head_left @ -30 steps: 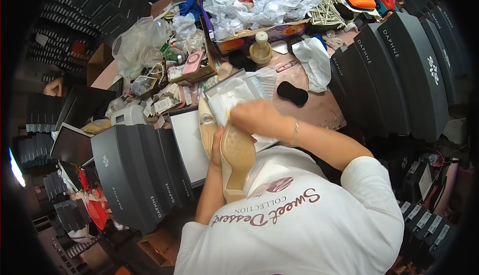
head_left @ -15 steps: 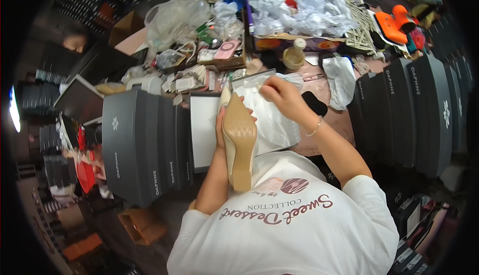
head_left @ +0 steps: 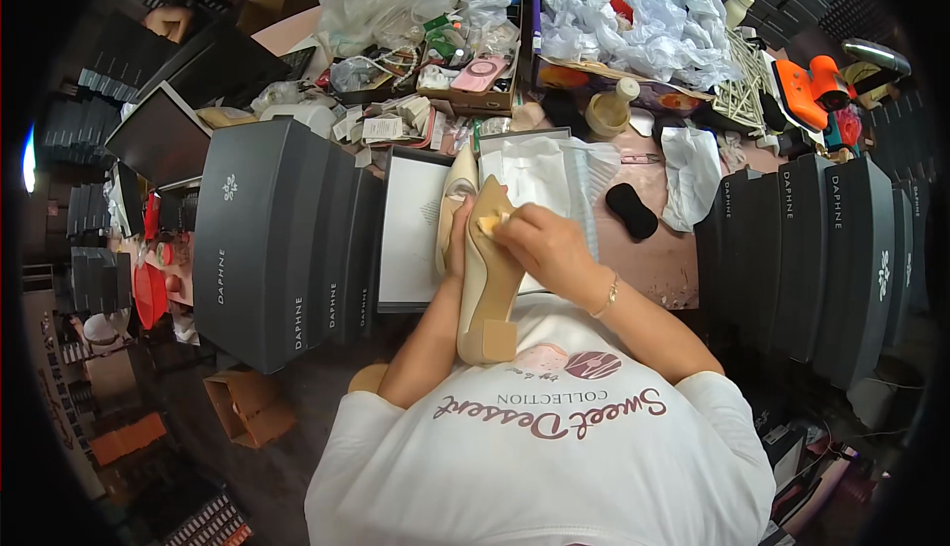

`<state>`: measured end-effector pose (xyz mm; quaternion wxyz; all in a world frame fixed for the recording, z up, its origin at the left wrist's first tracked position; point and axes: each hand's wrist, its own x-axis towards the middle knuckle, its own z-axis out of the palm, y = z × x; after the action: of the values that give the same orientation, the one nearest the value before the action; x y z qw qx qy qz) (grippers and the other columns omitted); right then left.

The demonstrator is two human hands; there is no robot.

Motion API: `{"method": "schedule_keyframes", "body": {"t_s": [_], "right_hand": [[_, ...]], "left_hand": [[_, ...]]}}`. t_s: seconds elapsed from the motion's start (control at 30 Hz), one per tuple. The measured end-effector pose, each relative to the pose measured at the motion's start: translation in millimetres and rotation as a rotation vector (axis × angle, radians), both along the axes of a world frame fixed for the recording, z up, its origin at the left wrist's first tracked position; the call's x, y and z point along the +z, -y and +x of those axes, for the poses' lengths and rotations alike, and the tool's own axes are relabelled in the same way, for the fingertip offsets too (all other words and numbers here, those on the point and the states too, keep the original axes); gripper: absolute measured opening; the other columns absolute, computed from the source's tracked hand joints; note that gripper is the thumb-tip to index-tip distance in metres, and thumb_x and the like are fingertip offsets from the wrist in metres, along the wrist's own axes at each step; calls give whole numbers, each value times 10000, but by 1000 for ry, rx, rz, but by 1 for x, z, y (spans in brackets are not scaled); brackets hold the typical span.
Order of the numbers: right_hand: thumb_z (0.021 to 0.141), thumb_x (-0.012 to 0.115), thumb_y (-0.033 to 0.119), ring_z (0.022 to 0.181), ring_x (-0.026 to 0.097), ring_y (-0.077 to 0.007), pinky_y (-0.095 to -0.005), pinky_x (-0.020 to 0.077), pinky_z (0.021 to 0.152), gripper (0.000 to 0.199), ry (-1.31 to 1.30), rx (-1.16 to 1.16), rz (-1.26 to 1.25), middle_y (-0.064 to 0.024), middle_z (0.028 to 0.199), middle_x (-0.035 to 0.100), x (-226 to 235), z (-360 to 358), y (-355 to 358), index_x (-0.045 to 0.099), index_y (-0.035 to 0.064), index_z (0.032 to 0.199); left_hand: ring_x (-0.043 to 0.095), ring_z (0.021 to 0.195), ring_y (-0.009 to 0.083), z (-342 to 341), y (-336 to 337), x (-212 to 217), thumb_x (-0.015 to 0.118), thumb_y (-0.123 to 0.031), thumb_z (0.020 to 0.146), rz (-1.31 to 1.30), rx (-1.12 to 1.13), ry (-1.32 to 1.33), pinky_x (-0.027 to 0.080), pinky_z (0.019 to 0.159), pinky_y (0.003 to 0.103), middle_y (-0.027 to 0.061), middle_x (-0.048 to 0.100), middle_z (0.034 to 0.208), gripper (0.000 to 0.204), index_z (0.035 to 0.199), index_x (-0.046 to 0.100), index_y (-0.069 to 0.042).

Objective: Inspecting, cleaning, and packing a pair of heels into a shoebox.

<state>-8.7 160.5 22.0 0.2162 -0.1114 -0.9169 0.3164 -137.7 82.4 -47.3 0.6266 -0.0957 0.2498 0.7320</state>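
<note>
My left hand (head_left: 457, 241) is closed round a cream pointed pump (head_left: 476, 284), its tan sole turned up and its block heel near my shirt. A second cream pump (head_left: 454, 175) is alongside to the left, toe pointing away; whether the same hand grips it too is unclear. Between the fingertips of my right hand (head_left: 550, 251) is a small pale yellow piece (head_left: 488, 224), like a bit of sponge or crepe, pressed on the sole near the toe. Beneath the shoes is an open shoe box (head_left: 414, 219) with white tissue paper (head_left: 529, 162) to its right.
Upright dark grey shoe boxes (head_left: 247, 239) flank me on the left, with more boxes (head_left: 813, 249) on the right. Behind lie a bin of crumpled tissue (head_left: 633, 21), a bottle in a jar (head_left: 612, 108), a black oval pad (head_left: 631, 210) and an orange tape dispenser (head_left: 807, 91).
My right hand has come down from above the tissue to the sole, bringing the small yellow piece against it. The pump has tilted, showing its side and heel, and the view has shifted.
</note>
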Motion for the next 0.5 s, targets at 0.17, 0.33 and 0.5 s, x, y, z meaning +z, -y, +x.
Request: {"method": "schedule_keyframes", "body": {"t_s": [0.17,0.33,0.5], "right_hand": [[790,584,117,729,615,-265,-368,502,583,67,61,-19,55,-86,808,568,4,7,-2,618,92,842],[840,634,166,647,610,-273,-366,491,551,86,-17,-99,-136,-98,808,582,5,4,-28,606,90,868],[820,654,188,639,613,-279,-373,489,534,119,3,-47,-3,-78,782,567,5,14,-12,593,93,857]], "left_hand": [[642,859,247,-2,3,9,302,-529,936,81,-110,-255,557,727,360,156,616,1027,657,1352,394,-28],[639,869,238,-3,3,8,292,-523,953,131,-204,-239,549,728,349,161,589,1054,635,1363,387,-48],[633,870,231,11,-4,22,283,-511,961,13,-142,-96,532,768,330,155,600,1055,645,1385,357,-30]]}}
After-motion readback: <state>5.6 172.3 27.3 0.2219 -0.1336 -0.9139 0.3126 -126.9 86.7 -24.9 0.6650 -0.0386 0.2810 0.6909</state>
